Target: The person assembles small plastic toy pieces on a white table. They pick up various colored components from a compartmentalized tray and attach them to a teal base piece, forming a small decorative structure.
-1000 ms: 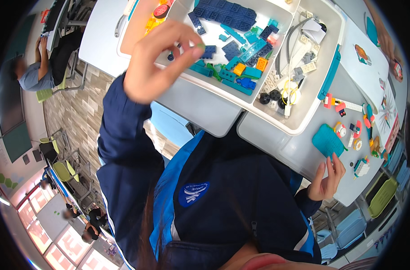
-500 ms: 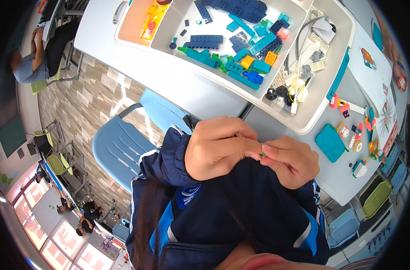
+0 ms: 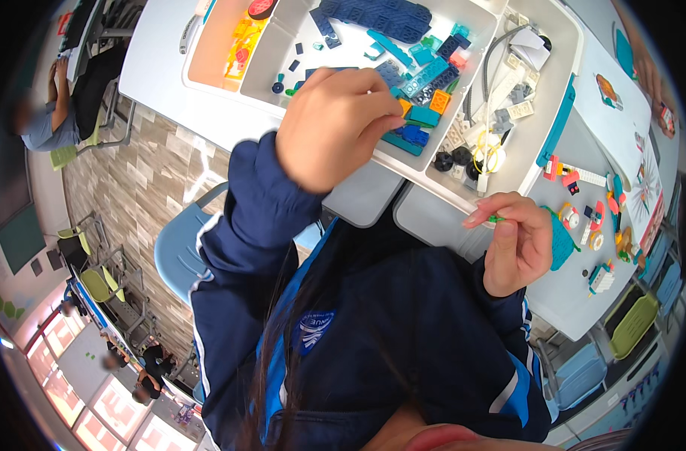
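Observation:
My left hand (image 3: 335, 124) hangs over the middle compartment of a white sorting tray (image 3: 426, 178). Its thumb and fingers come together beside an orange brick (image 3: 405, 106) and a dark teal brick (image 3: 423, 116); whatever lies between the fingertips is hidden. Off the tray's near right corner, my right hand (image 3: 517, 244) pinches a small green piece (image 3: 496, 219) between thumb and forefinger. Blue and teal building bricks (image 3: 428, 75) lie loose in the tray, some covered by my left hand.
White and grey parts (image 3: 508, 98) with cables fill the tray's right compartment, yellow pieces (image 3: 241, 52) the left one. A teal plate (image 3: 565, 240), small built models (image 3: 601, 278) and an instruction sheet (image 3: 614, 120) lie to the right. A blue chair (image 3: 179, 252) stands at the left.
My hands have parted. The left one has risen and moved forward over the tray, while the right has shifted rightward with the green piece still pinched. The whole view has shifted slightly.

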Tool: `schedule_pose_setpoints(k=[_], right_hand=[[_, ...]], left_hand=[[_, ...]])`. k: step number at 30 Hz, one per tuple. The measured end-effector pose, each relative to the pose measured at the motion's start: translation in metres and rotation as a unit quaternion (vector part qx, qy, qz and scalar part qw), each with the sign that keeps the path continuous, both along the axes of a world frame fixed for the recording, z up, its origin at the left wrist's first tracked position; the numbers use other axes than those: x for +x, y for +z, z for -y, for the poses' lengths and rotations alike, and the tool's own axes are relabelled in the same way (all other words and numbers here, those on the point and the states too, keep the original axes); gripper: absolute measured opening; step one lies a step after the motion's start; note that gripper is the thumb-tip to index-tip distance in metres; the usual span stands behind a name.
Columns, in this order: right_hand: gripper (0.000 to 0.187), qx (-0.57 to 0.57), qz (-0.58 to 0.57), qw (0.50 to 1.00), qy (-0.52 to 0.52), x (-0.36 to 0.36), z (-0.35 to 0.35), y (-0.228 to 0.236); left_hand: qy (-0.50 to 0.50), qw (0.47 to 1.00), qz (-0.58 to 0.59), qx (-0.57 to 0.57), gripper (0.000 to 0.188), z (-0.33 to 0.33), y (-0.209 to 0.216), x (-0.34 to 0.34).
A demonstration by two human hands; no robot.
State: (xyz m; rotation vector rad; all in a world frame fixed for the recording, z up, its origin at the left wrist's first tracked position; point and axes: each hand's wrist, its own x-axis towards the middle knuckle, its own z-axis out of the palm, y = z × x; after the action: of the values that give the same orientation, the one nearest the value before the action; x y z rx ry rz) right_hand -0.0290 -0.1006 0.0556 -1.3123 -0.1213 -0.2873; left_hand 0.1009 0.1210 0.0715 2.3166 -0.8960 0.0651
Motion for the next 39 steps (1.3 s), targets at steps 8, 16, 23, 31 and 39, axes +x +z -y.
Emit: schedule_pose_setpoints(k=[8, 16, 23, 31, 39], right_hand=[[0.011, -0.105, 0.032, 0.994, 0.027, 0.004, 0.002, -0.004], [0.013, -0.151, 0.041, 0.988, 0.017, 0.001, 0.006, -0.008], [0.013, -0.185, 0.046, 0.982, 0.010, 0.002, 0.006, -0.005], [0.015, -0.179, 0.070, 0.981, 0.001, 0.003, 0.006, -0.008], [0.015, -0.195, 0.082, 0.977, 0.018, 0.002, 0.009, -0.010]], left_hand=[[-0.074, 0.982, 0.118, 0.131, 0.015, 0.017, -0.023, 0.065], [-0.157, 0.953, 0.106, 0.236, 0.037, 0.015, -0.003, 0.122], [-0.157, 0.965, 0.128, 0.169, 0.044, -0.002, -0.013, 0.129], [-0.125, 0.990, 0.036, 0.052, 0.033, -0.016, -0.022, 0.138], [-0.059, 0.959, 0.276, 0.019, 0.021, 0.003, -0.008, 0.136]])
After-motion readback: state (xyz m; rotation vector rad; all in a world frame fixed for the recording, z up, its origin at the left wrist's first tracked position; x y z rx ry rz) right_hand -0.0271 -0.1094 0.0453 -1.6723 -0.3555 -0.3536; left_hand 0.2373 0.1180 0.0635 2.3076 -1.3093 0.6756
